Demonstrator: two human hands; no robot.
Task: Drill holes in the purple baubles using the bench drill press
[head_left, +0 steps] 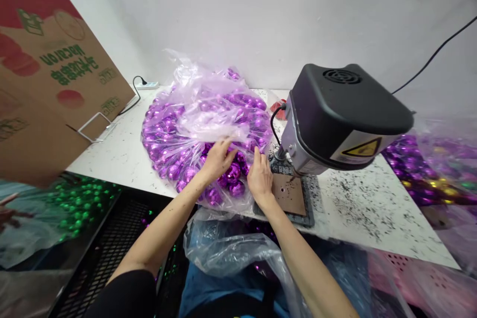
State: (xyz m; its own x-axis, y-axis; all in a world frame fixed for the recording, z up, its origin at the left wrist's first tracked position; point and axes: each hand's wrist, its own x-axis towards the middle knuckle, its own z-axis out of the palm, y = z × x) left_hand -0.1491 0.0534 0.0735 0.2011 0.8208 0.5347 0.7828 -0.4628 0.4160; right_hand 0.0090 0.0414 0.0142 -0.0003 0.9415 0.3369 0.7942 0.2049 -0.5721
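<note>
A large clear plastic bag (167,134) full of shiny purple balls lies on the white table. At the bag's opening, my left hand (219,160) rests on the plastic and the balls, fingers apart and partly bent. Bare purple balls (233,173) show between my two hands. My right hand (260,175) is at the right side of the bag, beside the drill press, its fingers extended against the plastic. Neither hand visibly grips a ball.
A black-topped drill press (346,109) with a brown board (288,194) on its base stands at the right, dark shavings around it. A cardboard box (55,69) is at the left. Bags of green balls (80,208) and a person's hand (11,211) are at the lower left.
</note>
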